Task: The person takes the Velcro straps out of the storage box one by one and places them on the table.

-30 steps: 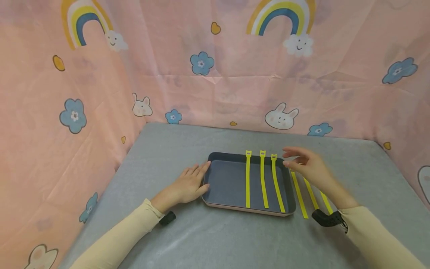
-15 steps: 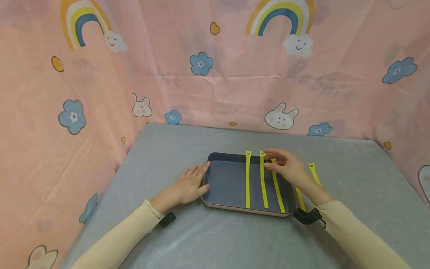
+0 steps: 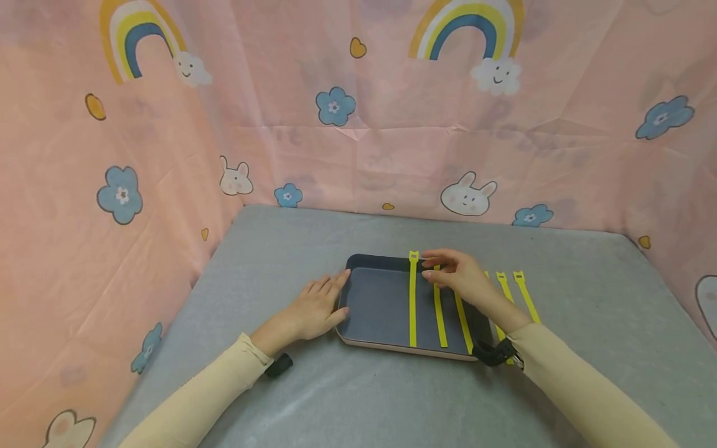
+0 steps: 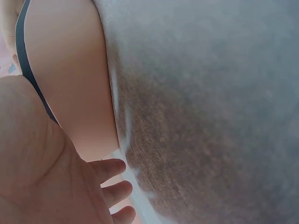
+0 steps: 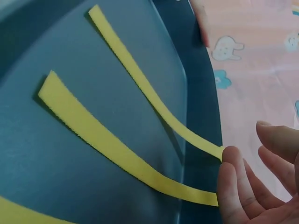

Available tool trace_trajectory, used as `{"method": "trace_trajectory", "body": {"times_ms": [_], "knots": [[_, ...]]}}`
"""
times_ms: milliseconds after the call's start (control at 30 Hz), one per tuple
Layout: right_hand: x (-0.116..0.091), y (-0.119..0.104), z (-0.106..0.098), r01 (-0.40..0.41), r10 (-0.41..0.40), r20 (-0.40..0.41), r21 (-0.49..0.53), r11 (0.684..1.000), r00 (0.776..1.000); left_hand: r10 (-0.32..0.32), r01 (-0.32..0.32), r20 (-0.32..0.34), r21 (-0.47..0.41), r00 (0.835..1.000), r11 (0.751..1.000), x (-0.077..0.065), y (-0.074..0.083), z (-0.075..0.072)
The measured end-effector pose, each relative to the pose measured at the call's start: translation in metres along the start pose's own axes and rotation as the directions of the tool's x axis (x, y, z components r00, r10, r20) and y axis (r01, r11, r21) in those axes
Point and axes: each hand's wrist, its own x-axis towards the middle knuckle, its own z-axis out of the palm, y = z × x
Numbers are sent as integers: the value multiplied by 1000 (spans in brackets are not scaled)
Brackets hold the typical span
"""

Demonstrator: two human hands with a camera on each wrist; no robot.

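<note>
A dark shallow baking tray (image 3: 375,305) with a pink outer wall (image 4: 70,65) lies on the table. Across it lie three yellow cable ties: a left one (image 3: 412,305), a middle one (image 3: 439,314) and a right one (image 3: 463,320). My left hand (image 3: 313,309) rests with its fingers extended against the tray's left rim. Over the far rim is my right hand (image 3: 462,277), its thumb and fingers apart and nothing pinched between them. Its fingers hide the middle tie's slotted head; the left tie's head shows just beside the fingertips.
To the right of the tray, more yellow cable ties (image 3: 526,297) lie on the grey-covered table (image 3: 381,404), partly hidden by my right forearm. A pink patterned curtain (image 3: 392,162) hangs behind and along the left side.
My right hand has moved left along the tray's far rim, from the right corner past the right tie to the middle one. The left hand, tray and ties stay put.
</note>
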Motion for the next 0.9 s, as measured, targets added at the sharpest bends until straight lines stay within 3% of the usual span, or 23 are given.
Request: {"method": "trace_trajectory", "body": {"times_ms": [233,900], "knots": [[6,2,6,41,-41,-4,-50,998,999,-13,13,3,1,1000,1000,1,-2,2],[16,3,18,-23,30,92,-78,997,995,2,-2,2,-6,1000,1000,-2,2,-2]]}}
